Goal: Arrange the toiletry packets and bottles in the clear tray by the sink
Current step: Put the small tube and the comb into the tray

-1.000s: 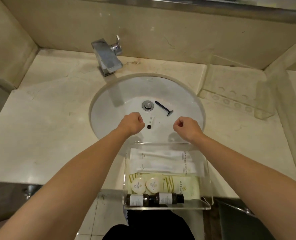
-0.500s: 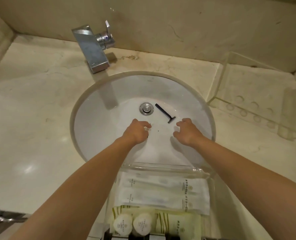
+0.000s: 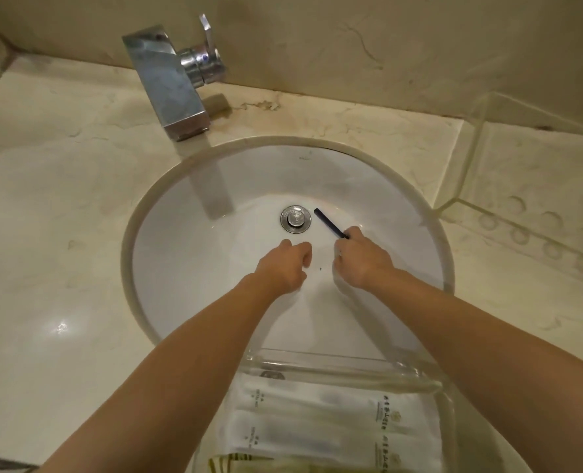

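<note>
The pale marble counter (image 3: 51, 206) fills the view, with the round white sink (image 3: 187, 254) sunk into its middle. At about 3 o'clock from the sink, an empty clear holder (image 3: 522, 186) sits against the wall. The clear tray (image 3: 344, 367) lies at 6 o'clock, its far wall overhanging the basin rim, and holds two long white toiletry packets (image 3: 317, 425) side by side, with a striped green packet (image 3: 235, 462) just showing at the bottom edge. The chrome faucet (image 3: 167, 83) stands at 11 o'clock, its spout over the basin. The left hand (image 3: 283, 264) hovers inside the bowl with fingers curled under; what it holds, if anything, cannot be told. The right hand (image 3: 362, 257), at 3 o'clock from it, pinches the near end of a dark razor (image 3: 327, 221), whose handle points toward the metal drain (image 3: 295, 218) at 12 o'clock.
</note>
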Tool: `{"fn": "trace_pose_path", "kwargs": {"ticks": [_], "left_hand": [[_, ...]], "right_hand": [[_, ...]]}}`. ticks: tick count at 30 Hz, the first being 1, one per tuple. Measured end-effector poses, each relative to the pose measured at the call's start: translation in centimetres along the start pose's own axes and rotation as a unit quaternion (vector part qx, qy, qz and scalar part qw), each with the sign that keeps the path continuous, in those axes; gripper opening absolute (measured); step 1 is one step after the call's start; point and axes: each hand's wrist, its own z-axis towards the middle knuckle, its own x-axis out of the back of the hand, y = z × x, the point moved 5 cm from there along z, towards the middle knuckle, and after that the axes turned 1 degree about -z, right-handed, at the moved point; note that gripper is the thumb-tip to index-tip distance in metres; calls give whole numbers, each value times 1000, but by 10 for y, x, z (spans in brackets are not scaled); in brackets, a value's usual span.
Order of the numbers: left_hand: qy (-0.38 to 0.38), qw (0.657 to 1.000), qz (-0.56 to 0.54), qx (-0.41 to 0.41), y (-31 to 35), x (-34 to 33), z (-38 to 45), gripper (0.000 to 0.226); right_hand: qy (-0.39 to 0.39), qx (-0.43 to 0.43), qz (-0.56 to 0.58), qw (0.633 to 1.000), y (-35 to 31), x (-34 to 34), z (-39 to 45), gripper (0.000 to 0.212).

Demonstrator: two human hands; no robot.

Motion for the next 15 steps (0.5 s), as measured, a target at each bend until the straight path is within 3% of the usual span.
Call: {"fn": "trace_pose_path", "kwargs": {"ticks": [4, 8, 12, 15], "left_hand": [[-1, 999, -45, 17, -2, 3, -3, 28], [4, 975, -205, 87, -8, 14, -15, 46], [16, 936, -326, 135, -9, 24, -27, 23], [27, 901, -398, 171, -7, 35, -36, 22]], "right_hand": [[37, 2, -66, 997, 0, 8, -10, 24], [76, -10, 6, 997, 7, 14, -18, 23], [84, -27, 80, 993, 10, 22, -32, 22], [81, -34, 131, 988, 8, 30, -46, 24]]}}
